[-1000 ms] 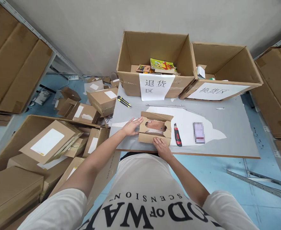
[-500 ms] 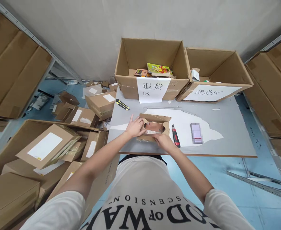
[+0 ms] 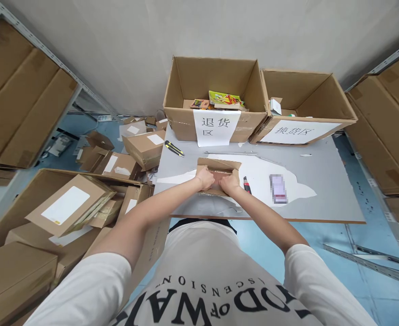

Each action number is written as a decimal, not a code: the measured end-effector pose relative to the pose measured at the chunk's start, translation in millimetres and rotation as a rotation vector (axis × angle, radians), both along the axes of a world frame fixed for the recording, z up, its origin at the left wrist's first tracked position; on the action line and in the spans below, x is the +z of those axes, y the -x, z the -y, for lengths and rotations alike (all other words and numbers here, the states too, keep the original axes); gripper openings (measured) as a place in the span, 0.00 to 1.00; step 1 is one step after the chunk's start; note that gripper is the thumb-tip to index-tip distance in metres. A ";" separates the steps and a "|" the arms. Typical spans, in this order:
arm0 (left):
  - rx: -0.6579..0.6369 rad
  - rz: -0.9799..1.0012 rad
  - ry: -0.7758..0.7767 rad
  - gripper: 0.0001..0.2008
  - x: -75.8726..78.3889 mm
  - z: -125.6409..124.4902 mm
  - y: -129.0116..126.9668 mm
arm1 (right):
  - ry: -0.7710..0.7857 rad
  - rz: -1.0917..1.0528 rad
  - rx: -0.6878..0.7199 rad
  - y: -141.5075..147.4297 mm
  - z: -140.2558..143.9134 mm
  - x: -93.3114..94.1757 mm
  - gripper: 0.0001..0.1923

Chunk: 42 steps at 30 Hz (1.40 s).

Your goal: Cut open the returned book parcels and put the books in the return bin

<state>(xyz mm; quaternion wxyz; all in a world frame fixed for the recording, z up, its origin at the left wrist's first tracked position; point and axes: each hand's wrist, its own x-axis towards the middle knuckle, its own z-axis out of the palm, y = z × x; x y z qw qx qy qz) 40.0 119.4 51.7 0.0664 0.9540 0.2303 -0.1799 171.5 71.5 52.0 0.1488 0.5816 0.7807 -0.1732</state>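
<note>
A small open cardboard box [image 3: 218, 166] lies on the grey table [image 3: 321, 199] in front of me. My left hand [image 3: 205, 177] and my right hand [image 3: 228, 182] both reach into it, fingers curled around a brown item [image 3: 217, 177] inside; most of that item is hidden by the hands. A red-and-black utility knife [image 3: 246, 184] lies just right of my right hand. A pale card [image 3: 278, 188] rests further right on a white sheet.
A yellow-black knife [image 3: 174, 148] lies at the table's left. Two large open cartons stand at the back: the left one [image 3: 215, 97] holds colourful packets, the right one [image 3: 304, 106] a small white box. Several cardboard parcels [image 3: 70, 203] pile up on the floor to my left. Shelving flanks both sides.
Both hands moved from the small box's outer edges into its opening and closed on the brown item inside. The camera view shifted slightly.
</note>
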 end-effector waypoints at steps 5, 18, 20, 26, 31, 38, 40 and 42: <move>0.122 0.006 -0.094 0.08 -4.7 3.7 10.9 | -0.019 0.153 -0.039 -13.6 5.6 -0.1 0.14; 0.435 0.152 -0.064 0.49 -1.1 27.2 58.4 | -0.135 0.064 -0.180 -61.9 60.2 -3.5 0.51; 0.443 0.128 -0.056 0.55 0.5 29.4 63.4 | -0.020 0.062 -0.194 -70.6 59.6 -2.0 0.56; 0.438 0.060 -0.075 0.66 -3.1 36.4 72.0 | -0.002 -0.069 -0.140 -96.6 64.5 -11.4 0.66; 0.495 0.107 -0.037 0.71 -21.5 39.6 80.7 | -0.110 -0.344 -0.120 -110.6 75.8 -41.6 0.70; 0.485 0.512 0.194 0.76 -66.2 31.8 92.5 | -0.111 -0.493 -0.099 -119.9 68.4 -68.8 0.71; 0.474 0.596 0.225 0.77 -73.5 30.1 92.6 | -0.094 -0.489 -0.082 -120.6 65.4 -70.7 0.71; 0.476 0.633 0.239 0.77 -76.4 30.2 92.4 | -0.088 -0.485 -0.066 -120.6 64.4 -71.2 0.71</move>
